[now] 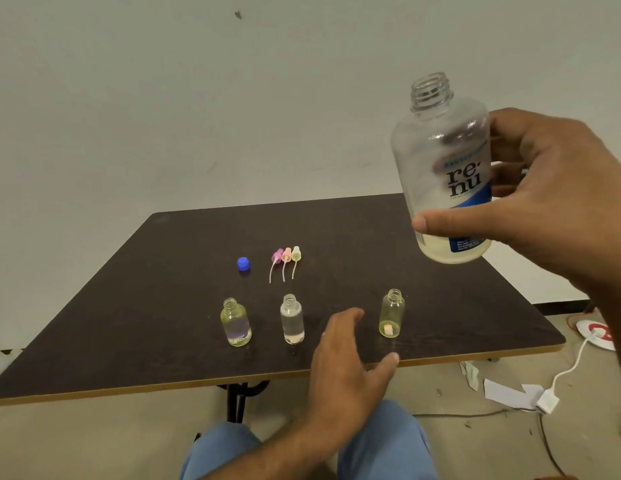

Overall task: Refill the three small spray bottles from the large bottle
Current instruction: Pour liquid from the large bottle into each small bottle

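1. Right hand (551, 199) grips large bottle (444, 168), uncapped, held upright in the air above desk's (129, 323) right edge, little liquid at bottom
2. Left hand (347, 355) fingers relaxed, holding nothing, over near edge between middle and right small bottles
3. Three small spray bottles (292, 318) open, in a row near the near edge
4. Three spray tops (285, 259) and blue cap (243, 264) lie mid-desk behind them

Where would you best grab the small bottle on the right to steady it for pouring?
Grip the right small bottle round its straight lower body, coming from the left with the free left hand. It stands upright, and the open neck must stay clear.
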